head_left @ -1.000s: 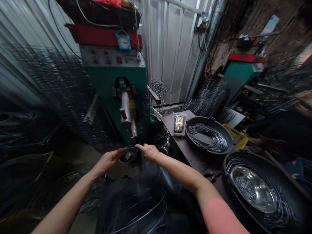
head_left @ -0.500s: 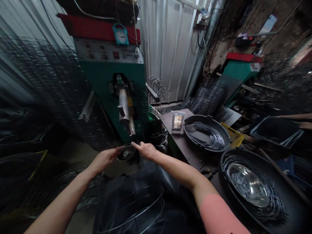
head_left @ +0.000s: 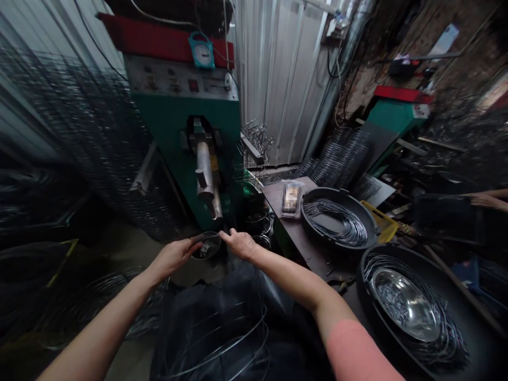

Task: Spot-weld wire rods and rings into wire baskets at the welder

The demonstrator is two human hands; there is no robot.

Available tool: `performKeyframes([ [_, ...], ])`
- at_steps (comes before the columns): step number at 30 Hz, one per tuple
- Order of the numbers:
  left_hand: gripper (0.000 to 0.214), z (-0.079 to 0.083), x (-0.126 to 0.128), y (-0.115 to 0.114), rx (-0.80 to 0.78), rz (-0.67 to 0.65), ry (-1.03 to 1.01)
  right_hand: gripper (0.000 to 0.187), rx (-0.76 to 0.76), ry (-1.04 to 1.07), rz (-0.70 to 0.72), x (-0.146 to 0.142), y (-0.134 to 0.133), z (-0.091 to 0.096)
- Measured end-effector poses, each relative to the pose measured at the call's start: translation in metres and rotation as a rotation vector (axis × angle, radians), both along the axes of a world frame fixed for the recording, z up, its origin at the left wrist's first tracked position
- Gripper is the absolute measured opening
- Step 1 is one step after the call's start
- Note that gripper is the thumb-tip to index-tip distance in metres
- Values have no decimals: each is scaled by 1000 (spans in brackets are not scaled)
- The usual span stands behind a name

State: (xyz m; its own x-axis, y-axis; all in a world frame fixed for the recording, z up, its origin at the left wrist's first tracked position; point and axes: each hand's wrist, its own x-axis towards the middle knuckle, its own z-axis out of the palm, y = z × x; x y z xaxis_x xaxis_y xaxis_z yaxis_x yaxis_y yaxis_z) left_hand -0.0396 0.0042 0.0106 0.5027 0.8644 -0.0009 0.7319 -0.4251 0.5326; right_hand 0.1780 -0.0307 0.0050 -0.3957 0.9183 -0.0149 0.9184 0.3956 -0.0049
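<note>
My left hand grips the rim of a small tilted metal bowl holding small dark pieces. My right hand reaches in from the other side, its fingertips at the bowl's right rim. Whether those fingers hold anything is hidden. Directly below both forearms, large steel wire rings lie on a black plastic sheet. Just ahead of my hands stands a green machine with a metal cylinder on its front.
To the right, a dark workbench holds a phone in a plastic bag and a black basin of wire rings. A larger basin holds a steel bowl. A co-worker's hand is at far right. Stacked wire mesh fills the left.
The small bowl sits slightly higher and tilts more in my hands. At the far right, a co-worker's hand and a dark wire-filled container have come into view.
</note>
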Motion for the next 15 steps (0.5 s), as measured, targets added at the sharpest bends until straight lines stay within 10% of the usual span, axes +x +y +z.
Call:
performKeyframes([
  [7,68,15,-4,2,-210,216,-346,48,-41,-24,-14,2,2,3],
  [15,51,6,-4,2,-118,82,-262,49,-57,-41,-32,-2,5,7],
])
